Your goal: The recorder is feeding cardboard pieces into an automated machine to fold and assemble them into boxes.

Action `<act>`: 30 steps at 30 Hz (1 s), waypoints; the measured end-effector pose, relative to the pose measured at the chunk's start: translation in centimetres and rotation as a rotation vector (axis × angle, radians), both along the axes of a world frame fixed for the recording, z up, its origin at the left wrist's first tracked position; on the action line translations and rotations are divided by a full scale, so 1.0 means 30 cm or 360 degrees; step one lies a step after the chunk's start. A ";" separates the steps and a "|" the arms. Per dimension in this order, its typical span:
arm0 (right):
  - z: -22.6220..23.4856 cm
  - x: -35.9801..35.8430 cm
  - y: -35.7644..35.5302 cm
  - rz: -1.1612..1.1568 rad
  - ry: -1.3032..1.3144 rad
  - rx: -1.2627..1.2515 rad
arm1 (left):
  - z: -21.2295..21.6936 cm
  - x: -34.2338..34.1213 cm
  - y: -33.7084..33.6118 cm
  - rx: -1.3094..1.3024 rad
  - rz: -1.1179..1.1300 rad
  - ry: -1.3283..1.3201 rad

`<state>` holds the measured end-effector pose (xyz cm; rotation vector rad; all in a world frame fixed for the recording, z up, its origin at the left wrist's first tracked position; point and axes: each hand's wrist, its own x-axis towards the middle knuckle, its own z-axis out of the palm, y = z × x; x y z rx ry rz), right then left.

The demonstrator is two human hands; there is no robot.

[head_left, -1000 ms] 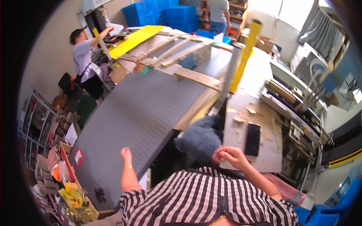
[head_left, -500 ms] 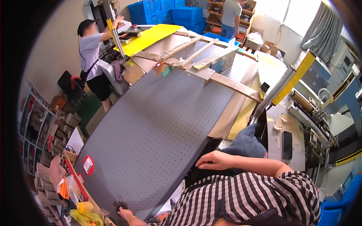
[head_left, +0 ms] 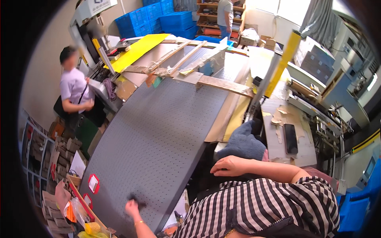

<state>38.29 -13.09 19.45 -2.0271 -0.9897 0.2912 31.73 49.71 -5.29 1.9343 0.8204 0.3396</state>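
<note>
My left hand (head_left: pixel 132 208), with a bracelet on its wrist, is closed over the near end of a long grey perforated table (head_left: pixel 154 131). A small dark object (head_left: pixel 137 200), blurred, shows at its fingers; its kind cannot be made out. My right hand (head_left: pixel 229 166) hangs relaxed by the table's right edge, its fingers loosely bent and apart, holding nothing. Just beyond it lies a bunched blue-grey cloth (head_left: pixel 243 142). Two red-framed white cards, one the upper card (head_left: pixel 93 183), lie near the table's left edge.
Wooden strips (head_left: pixel 224 85) span the table's far part. A yellow sheet (head_left: pixel 139 50) lies beyond. Right stand a yellow-edged post (head_left: pixel 281 63) and a side table with a phone (head_left: pixel 290 139). A co-worker (head_left: pixel 75 91) stands left, another person (head_left: pixel 225 18) at the back.
My left hand has moved up and away from the table's near edge with the dark object. My right hand stays much the same. The co-worker at left has lowered their raised arm.
</note>
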 end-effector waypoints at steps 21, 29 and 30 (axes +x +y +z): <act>0.111 -0.812 -1.250 -0.1739 -0.0210 0.0669 | 1.254 0.009 -2.830 0.0317 -0.3603 -0.1415; 0.122 -0.798 -1.575 -0.2044 -0.0570 0.0505 | 1.120 0.111 -3.234 0.0308 -0.3737 -0.1080; 0.133 -0.776 -1.628 -0.2059 -0.0655 0.0355 | 1.095 0.139 -3.290 0.0210 -0.3690 -0.1052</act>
